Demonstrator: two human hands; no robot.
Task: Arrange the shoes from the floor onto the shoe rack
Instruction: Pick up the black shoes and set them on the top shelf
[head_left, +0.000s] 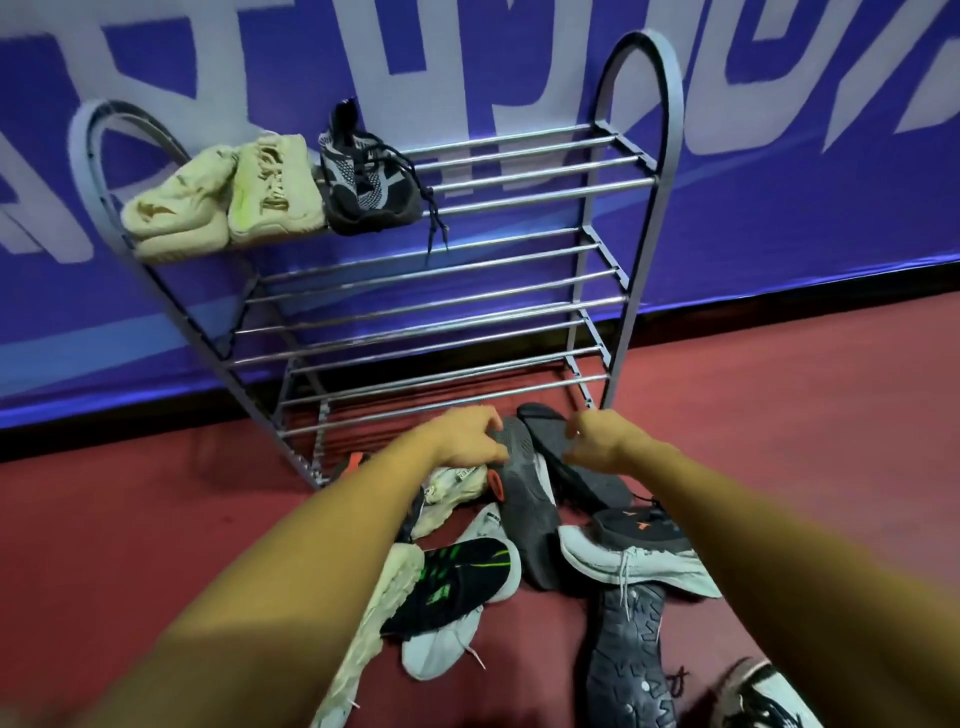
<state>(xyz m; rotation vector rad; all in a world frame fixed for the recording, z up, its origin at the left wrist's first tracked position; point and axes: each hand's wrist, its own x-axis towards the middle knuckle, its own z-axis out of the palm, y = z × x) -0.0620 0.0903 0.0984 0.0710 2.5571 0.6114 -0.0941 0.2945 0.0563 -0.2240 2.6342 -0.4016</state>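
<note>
l hand (462, 439) fingers grip grey-soled shoe (527, 499), r hand (597, 441) curled at black shoe (576, 465), grip unclear

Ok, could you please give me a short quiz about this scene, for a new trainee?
1. On the shoe rack, how many shoes stand on the top shelf?
2. True or false: the middle shelf already holds a shoe.
3. What do the fingers of the left hand grip? A) a grey shoe in the floor pile; B) a beige shoe on the rack; C) a bar of the rack.

Key: 1) three; 2) false; 3) A
</note>
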